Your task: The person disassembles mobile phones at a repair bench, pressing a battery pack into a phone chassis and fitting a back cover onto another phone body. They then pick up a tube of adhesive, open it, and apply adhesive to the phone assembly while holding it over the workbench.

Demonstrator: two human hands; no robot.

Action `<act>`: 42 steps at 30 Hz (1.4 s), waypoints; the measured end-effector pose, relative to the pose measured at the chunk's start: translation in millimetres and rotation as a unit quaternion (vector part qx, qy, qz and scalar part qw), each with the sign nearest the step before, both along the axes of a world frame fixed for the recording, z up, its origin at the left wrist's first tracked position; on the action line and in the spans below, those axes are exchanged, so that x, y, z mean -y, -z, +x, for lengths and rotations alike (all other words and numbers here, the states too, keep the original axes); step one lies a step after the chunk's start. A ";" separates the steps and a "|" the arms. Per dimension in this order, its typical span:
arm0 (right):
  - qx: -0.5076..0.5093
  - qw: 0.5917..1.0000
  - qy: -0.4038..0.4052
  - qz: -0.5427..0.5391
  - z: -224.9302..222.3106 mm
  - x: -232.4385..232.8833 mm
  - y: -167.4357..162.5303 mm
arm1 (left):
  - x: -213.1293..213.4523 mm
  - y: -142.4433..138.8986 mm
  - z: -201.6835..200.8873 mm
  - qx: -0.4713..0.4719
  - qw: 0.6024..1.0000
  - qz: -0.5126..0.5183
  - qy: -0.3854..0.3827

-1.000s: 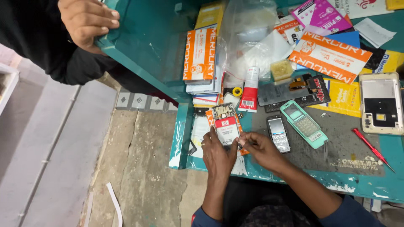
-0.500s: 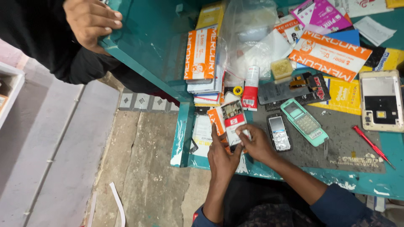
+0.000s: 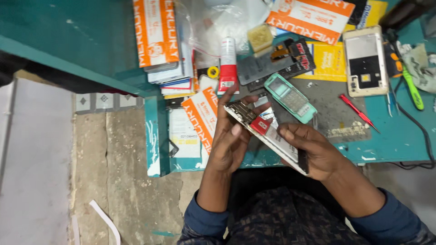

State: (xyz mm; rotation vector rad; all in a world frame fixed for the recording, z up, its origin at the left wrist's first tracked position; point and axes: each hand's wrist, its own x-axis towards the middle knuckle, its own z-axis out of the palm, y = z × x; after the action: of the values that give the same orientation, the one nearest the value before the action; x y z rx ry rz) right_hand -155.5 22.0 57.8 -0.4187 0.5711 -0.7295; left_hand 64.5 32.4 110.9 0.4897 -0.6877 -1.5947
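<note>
My left hand [image 3: 231, 136] and my right hand [image 3: 313, 147] both hold an opened phone [image 3: 268, 131], tilted, with its circuit board and a red label showing. The left fingers wrap its upper end, the right hand grips its lower end. Just beyond it on the dark mat [image 3: 331, 113] lies a teal keypad phone [image 3: 290, 97]. An orange-and-white packet [image 3: 204, 115] lies under my left hand.
A stack of orange-and-white boxes [image 3: 156, 36] stands at the back left. A red-and-white glue tube [image 3: 228, 66], a white phone shell [image 3: 365, 61], a red tool [image 3: 359, 111], a green-handled tool [image 3: 412, 88] and a black cable [image 3: 415, 131] lie on the teal bench [image 3: 390, 140]. Concrete floor [image 3: 113, 181] lies left.
The view has moved closer and rightward. The opened phone has tilted and come nearer me in both hands. The other person's hand at the top left is out of view.
</note>
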 end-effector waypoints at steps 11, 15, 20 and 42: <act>0.098 0.994 -0.021 0.044 -30.1 -7.4 22.5 | -6.7 12.3 -24.1 0.031 0.998 0.061 -0.001; 0.128 0.991 -0.026 0.035 -30.5 -8.3 22.7 | -10.5 13.2 -24.7 0.037 0.999 0.004 0.001; 0.147 0.988 -0.046 0.031 -33.2 -8.2 24.6 | -11.8 16.8 -25.9 0.045 0.999 0.011 0.003; -0.212 0.977 -0.004 -0.006 -56.2 12.2 -16.0 | -18.5 44.7 -62.2 0.050 0.988 0.018 -0.145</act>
State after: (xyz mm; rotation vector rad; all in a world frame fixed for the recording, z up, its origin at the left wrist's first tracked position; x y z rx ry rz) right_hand -211.7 9.8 73.8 -0.5941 0.9661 -0.6386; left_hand 2.3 50.8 66.2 0.6697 -0.6322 -1.3171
